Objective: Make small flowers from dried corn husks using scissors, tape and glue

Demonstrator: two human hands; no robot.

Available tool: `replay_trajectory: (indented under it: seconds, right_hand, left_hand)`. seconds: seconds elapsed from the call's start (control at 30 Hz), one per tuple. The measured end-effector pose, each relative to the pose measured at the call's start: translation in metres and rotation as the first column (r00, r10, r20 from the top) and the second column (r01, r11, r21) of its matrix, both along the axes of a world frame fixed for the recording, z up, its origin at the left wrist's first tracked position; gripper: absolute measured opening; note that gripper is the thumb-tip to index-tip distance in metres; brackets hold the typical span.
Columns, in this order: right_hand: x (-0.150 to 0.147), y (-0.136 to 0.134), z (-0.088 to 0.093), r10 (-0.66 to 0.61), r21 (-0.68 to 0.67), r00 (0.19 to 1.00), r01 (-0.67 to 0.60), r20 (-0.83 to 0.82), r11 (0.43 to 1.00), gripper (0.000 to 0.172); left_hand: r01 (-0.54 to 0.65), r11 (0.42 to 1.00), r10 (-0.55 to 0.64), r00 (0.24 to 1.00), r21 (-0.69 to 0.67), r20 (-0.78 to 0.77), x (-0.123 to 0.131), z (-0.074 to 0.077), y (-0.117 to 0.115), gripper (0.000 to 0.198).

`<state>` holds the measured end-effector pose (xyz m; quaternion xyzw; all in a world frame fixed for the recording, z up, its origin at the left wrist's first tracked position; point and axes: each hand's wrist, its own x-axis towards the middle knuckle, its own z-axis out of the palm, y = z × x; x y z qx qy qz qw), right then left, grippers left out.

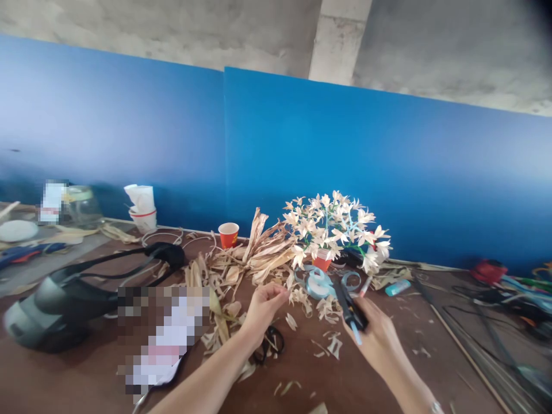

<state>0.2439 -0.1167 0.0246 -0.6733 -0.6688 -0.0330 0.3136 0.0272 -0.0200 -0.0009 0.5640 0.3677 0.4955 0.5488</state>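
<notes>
My right hand (373, 328) grips a black hot glue gun (350, 307), whose back end shows a light blue stick. To its left, my left hand (267, 305) is closed in a pinch; a pale husk piece shows by the fingertips, but whether it is held I cannot make out. Black-handled scissors (272, 345) lie partly behind the left forearm. Beyond both hands, a bunch of cream husk flowers (332, 227) on green and blue stems stands in a red paper cup (321, 261). Rolls of light blue tape (318, 286) lie just in front of it.
Dried corn husks (267, 247) and scraps cover the brown table. Another red paper cup (228, 234) stands by the blue partition (302, 144). On the left are a grey headset-like device (52, 310) and a blurred-out phone (168, 339). Cables (478, 310) lie at right, near a turquoise tube (397, 287).
</notes>
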Motion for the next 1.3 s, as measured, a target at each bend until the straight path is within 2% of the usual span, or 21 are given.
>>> replay_trajectory:
  seconds: [0.07, 0.17, 0.27, 0.5, 0.73, 1.3]
  right_hand:
    - [-0.018, 0.005, 0.005, 0.235, 0.093, 0.972, -0.232, -0.024, 0.968, 0.007]
    - [-0.043, 0.013, 0.005, 0.391, 0.112, 0.919, -0.384, -0.045, 0.916, 0.008]
    - [-0.054, 0.021, -0.002, 0.394, 0.111, 0.916, -0.385, -0.072, 0.916, 0.008]
    - [-0.056, 0.028, -0.017, 0.391, 0.143, 0.918, -0.379, -0.069, 0.914, 0.013]
    - [-0.056, 0.028, -0.019, 0.364, 0.121, 0.928, -0.354, -0.074, 0.927, 0.013]
    - [-0.056, 0.029, -0.019, 0.381, 0.135, 0.923, -0.371, -0.058, 0.919, 0.011]
  left_hand:
    - [-0.006, 0.999, 0.006, 1.000, -0.033, 0.012, 0.000, 0.000, 0.000, 0.022]
    - [-0.018, 0.998, 0.020, 0.999, -0.061, 0.030, 0.000, -0.002, 0.001, 0.024]
    - [-0.012, 0.997, 0.017, 0.998, -0.071, 0.059, 0.000, -0.004, 0.003, 0.026]
    - [-0.032, 0.998, 0.037, 0.996, -0.051, 0.084, 0.001, -0.004, 0.003, 0.024]
    - [0.002, 0.995, 0.007, 0.996, -0.103, 0.094, 0.002, -0.008, 0.004, 0.026]
    - [0.011, 0.996, 0.000, 0.993, -0.093, 0.122, 0.003, -0.006, 0.004, 0.030]
